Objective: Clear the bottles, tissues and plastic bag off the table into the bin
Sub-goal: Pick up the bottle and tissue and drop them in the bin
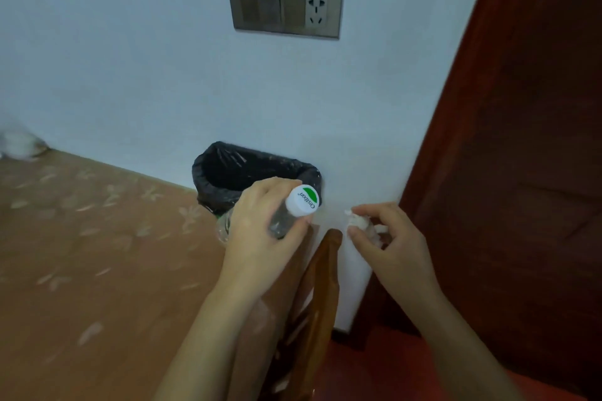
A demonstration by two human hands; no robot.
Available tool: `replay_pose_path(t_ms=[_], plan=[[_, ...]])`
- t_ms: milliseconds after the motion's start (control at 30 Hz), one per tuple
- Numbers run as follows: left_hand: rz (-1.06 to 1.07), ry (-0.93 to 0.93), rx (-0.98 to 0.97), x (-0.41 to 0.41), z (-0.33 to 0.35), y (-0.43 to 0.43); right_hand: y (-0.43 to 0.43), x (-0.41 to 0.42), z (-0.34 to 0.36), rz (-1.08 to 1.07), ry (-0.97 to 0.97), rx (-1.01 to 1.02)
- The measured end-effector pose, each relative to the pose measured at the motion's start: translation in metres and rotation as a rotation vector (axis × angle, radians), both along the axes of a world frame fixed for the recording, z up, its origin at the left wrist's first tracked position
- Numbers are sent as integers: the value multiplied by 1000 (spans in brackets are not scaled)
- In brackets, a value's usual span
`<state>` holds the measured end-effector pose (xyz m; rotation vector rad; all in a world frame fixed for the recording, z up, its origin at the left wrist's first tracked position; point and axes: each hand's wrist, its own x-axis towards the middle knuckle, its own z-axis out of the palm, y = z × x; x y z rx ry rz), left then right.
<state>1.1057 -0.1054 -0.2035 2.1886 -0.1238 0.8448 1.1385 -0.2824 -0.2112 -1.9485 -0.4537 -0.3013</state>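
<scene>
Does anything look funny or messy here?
Not much. The left hand holds a clear bottle tipped over, cap still on, in front of the black-lined bin. The right hand pinches a crumpled tissue. A blurry white lump sits by the wall at far left; I cannot tell what it is.

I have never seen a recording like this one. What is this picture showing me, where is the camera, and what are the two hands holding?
There is no machine here. A person wears a camera on the head, so the one picture looks forward and down at their own bare hands. The left hand grips a clear plastic bottle with a white and green cap. The right hand pinches crumpled white tissue in its fingers. Just beyond the hands stands a bin lined with a black bag, against a pale wall with a switch and socket panel. A patterned tan tablecloth covers the surface on the left.
</scene>
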Motion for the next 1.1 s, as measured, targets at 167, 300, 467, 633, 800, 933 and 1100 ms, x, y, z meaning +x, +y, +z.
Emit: replay_pose_path(t_ms=[167, 300, 467, 633, 800, 933, 1100], plan=[[96, -5, 224, 48, -10, 22, 19, 49, -4, 47, -10, -25], [143, 31, 388, 83, -16, 35, 30, 88, -4, 99, -15, -30], [134, 31, 483, 118, -12, 42, 47, 125, -6, 148, 2, -30], [89, 99, 497, 145, -21, 48, 54, 151, -17, 158, 25, -34], [33, 196, 445, 164, -43, 55, 53, 166, -30, 139, 51, -66], [18, 250, 355, 171, -58, 56, 52, 171, -37, 133, 65, -79], [75, 365, 239, 174, -72, 61, 55, 176, -47, 136, 83, -90]])
